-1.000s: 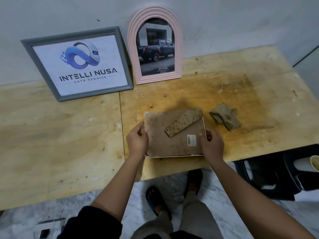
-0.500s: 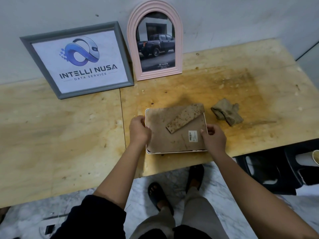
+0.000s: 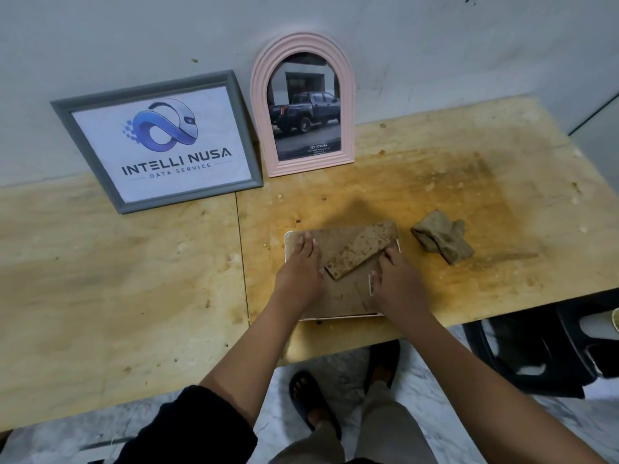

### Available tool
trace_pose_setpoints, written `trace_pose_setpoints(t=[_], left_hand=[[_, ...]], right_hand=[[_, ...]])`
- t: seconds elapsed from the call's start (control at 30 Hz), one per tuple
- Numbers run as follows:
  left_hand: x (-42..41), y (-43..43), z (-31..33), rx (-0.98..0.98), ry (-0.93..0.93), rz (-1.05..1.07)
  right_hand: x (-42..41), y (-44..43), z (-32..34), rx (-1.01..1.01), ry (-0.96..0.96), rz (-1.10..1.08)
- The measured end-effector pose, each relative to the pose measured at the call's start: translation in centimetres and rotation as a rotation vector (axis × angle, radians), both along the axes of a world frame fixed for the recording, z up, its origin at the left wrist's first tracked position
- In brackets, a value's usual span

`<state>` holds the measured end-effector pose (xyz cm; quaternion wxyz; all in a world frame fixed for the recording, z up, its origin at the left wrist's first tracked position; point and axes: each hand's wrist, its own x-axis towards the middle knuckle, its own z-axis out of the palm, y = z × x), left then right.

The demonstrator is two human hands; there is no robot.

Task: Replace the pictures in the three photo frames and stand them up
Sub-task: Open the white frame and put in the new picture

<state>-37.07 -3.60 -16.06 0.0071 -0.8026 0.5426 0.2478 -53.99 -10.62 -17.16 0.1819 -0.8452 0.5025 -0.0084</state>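
Both hands lie flat on the third photo frame [image 3: 338, 309], which is face down at the near table edge, white rim showing around a brown backing board [image 3: 345, 296]. Left hand [image 3: 299, 274] is spread palm-down on the board's left part, fingers pointing away, pressing rather than gripping. Right hand [image 3: 397, 284] is on the right part, fingers curled at the board's right edge just beside the barcode sticker [image 3: 371, 283]; cannot tell if it pinches a tab or only pushes. Between the hands, the easel stand flap [image 3: 360, 251] slants up to the far right, attached to the board. Judgement: frame looks light and stiff, backing is thin fibreboard that flexes, front pane probably fragile, so lift it by the two side rims, not by the flap, which likely tears at its hinge. To the right of the right hand, apart from it, sits a crumpled brown cloth [image 3: 442, 241] on the stained plywood table [image 3: 134, 279]. Far beyond the left hand, the pink arched frame [image 3: 303, 105] with a pickup-truck picture and the grey frame [image 3: 160, 142] with a logo print both stand against the wall [image 3: 435, 45], seemingly done.
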Motion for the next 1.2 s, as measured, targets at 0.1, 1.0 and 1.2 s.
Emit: trace_pose_setpoints(t=[0.1, 1.0, 1.2], left_hand=[[0.2, -0.2, 0.4, 0.012, -0.012, -0.009], [1.0, -0.2, 0.1, 0.044, 0.006, -0.153], [1.4, 0.2, 0.0, -0.031, 0.102, -0.130]], right_hand=[[0.5, 0.0, 0.1, 0.005, -0.001, -0.017], [0.6, -9.9, 2.4, 0.694, -0.386, -0.438], [0.0, -10.4, 2.4, 0.773, -0.521, -0.505]])
